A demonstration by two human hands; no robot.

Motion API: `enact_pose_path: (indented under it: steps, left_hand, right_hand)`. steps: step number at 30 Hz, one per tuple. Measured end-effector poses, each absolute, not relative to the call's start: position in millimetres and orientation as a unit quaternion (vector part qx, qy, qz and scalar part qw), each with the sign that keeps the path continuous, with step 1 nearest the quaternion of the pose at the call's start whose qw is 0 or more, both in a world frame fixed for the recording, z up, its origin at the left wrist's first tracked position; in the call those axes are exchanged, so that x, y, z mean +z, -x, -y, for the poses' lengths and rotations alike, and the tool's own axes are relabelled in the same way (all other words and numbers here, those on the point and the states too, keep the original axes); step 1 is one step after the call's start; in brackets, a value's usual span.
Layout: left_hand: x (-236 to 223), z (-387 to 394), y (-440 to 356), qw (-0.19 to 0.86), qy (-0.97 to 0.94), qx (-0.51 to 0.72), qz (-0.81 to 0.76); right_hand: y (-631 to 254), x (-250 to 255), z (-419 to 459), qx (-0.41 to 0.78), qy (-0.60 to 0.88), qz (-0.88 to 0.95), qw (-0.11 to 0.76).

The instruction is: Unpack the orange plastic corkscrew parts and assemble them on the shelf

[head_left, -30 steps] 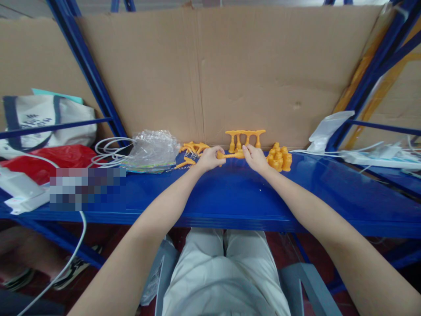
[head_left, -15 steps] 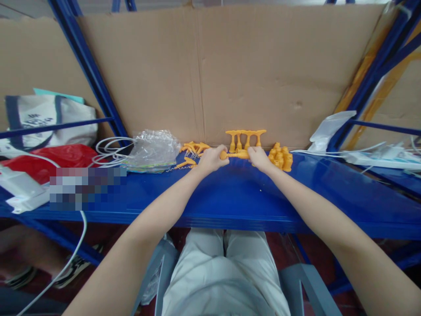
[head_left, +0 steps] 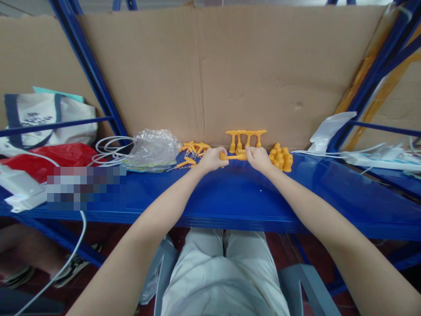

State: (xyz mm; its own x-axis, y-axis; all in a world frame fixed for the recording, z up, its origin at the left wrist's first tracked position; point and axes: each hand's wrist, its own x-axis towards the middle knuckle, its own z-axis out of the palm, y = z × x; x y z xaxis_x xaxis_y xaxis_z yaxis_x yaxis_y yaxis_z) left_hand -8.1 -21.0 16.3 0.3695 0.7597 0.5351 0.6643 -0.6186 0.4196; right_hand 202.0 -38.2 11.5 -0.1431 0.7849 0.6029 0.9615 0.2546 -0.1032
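Above the blue shelf, my left hand (head_left: 213, 159) is closed round the handle end of a yellow plastic T-handled screw (head_left: 231, 157). My right hand (head_left: 259, 159) grips a yellow hollow plastic base (head_left: 241, 154) at the screw's other end. The two parts lie in one line, with threaded shaft showing between my hands. Behind them stand several upright yellow T-handled pieces (head_left: 246, 133), their screws set in similar bases. Loose T-handled screws (head_left: 186, 162) lie left of my left hand. Beside my right hand is a cluster of loose yellow bases (head_left: 281, 158).
A pile of clear plastic bags (head_left: 154, 147) and coiled white cable (head_left: 108, 149) lie to the left, near a red bag (head_left: 66, 158). A cardboard wall (head_left: 263, 66) backs the shelf (head_left: 230, 197). A white power strip (head_left: 384, 160) sits at right.
The screw's handle has turned about the shaft between my left fingers. My right hand has shifted slightly right, still gripping the base. The standing pieces have not moved.
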Motion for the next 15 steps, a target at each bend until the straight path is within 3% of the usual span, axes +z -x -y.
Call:
enact_pose_path:
  steps: [7,15]
  left_hand:
    - [15.1,20.9,8.5,0.016,-0.827,0.342,-0.446]
    - [17.3,28.0,7.0,-0.052,-0.830,0.319,-0.454]
  right_hand:
    - [-197.8,17.1,38.7,-0.124,0.611,0.731,0.277]
    - [-202.7,14.6,30.5,-0.003,0.600,0.730,0.327]
